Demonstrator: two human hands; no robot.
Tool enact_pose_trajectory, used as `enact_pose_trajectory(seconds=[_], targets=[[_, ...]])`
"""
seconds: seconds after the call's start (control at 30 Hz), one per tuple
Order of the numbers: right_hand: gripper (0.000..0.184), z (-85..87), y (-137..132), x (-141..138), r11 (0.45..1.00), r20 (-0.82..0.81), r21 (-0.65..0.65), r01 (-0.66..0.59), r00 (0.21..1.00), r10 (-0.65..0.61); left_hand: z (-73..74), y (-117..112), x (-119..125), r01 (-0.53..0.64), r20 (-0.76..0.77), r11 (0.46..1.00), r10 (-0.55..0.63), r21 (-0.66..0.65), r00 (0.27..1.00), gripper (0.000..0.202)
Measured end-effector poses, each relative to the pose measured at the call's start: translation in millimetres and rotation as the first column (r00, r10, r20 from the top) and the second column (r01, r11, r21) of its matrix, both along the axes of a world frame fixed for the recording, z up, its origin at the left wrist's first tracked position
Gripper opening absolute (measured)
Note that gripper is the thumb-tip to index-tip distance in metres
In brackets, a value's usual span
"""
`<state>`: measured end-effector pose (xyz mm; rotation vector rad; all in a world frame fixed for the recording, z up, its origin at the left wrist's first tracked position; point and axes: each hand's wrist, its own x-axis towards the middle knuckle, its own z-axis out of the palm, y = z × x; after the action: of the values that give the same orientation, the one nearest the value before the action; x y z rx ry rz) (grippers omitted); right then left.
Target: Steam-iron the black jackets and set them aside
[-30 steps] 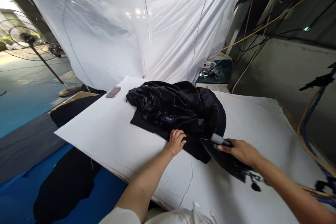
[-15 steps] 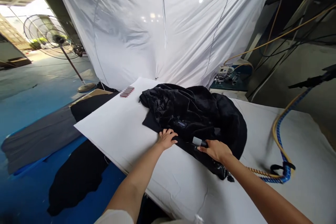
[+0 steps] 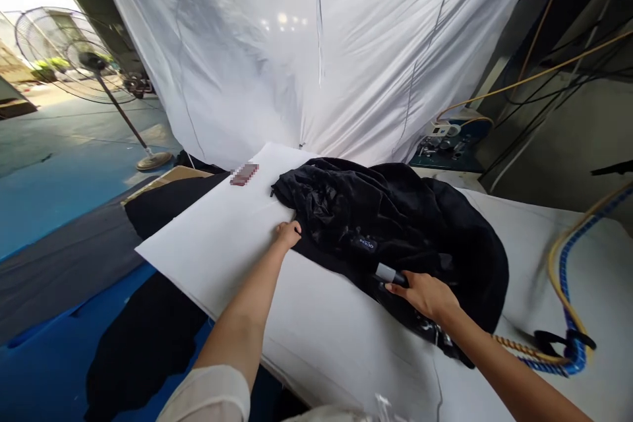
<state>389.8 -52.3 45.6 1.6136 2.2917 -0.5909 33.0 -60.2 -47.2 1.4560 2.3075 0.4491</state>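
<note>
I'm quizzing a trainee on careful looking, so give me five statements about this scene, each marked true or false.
1. The right hand grips the iron by its handle. True.
2. The left hand rests on the fan. False: its curled fingers are at the left edge of the black garment.
3. The garment's label is white with black letters. False: it is dark with light letters.
4. A white sheet hangs behind the table. True.
5. The fan stands to the right of the table. False: it stands on the left, beyond the table.
</note>
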Motion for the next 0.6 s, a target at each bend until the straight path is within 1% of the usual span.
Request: enact_pose_trajectory(seconds=[0.07, 0.13, 0.2, 0.27, 0.33, 0.37, 0.5, 0.6], targets=[[0.060, 0.9, -2, -7, 1.000, 0.014, 0.005, 0.020, 1.000, -0.020, -2.4, 11, -11, 0.097, 0.049, 0.995, -0.097, 0.002, 0.994, 0.023], [0.059, 0.8, -3, -14, 1.000, 0.035, 0.014, 0.025, 0.999, -0.026, -4.5, 22, -14, 0.181, 0.094, 0.983, -0.182, 0.013, 0.979, 0.021], [0.059, 0.1, -3, -21, 1.000, 0.063, 0.021, 0.016, 0.998, -0.017, -5.7, 30, -15, 0.259, 0.114, 0.964, -0.263, 0.055, 0.958, 0.026], [0.059, -0.6, -2, -27, 1.000, 0.088, 0.024, 0.014, 0.996, -0.016, -7.1, 35, -16, 0.303, 0.095, 0.946, -0.314, 0.117, 0.945, 0.035], [0.059, -1.7, -2, -32, 0.999, 0.103, 0.020, 0.031, 0.994, -0.033, -10.3, 38, -20, 0.315, 0.062, 0.937, -0.327, 0.149, 0.943, 0.042], [0.059, -2.4, -3, -34, 0.999, 0.107, 0.018, 0.043, 0.993, -0.044, -12.8, 39, -23, 0.315, 0.053, 0.938, -0.325, 0.144, 0.944, 0.044], [0.062, -5.7, -2, -43, 0.997, 0.129, 0.029, 0.073, 0.989, -0.076, -24.5, 37, -37, 0.332, 0.060, 0.940, -0.337, 0.082, 0.940, 0.050], [0.063, -6.9, 1, -56, 0.997, 0.151, 0.040, 0.058, 0.986, -0.064, -28.8, 37, -46, 0.362, 0.056, 0.930, -0.366, 0.067, 0.929, 0.052]])
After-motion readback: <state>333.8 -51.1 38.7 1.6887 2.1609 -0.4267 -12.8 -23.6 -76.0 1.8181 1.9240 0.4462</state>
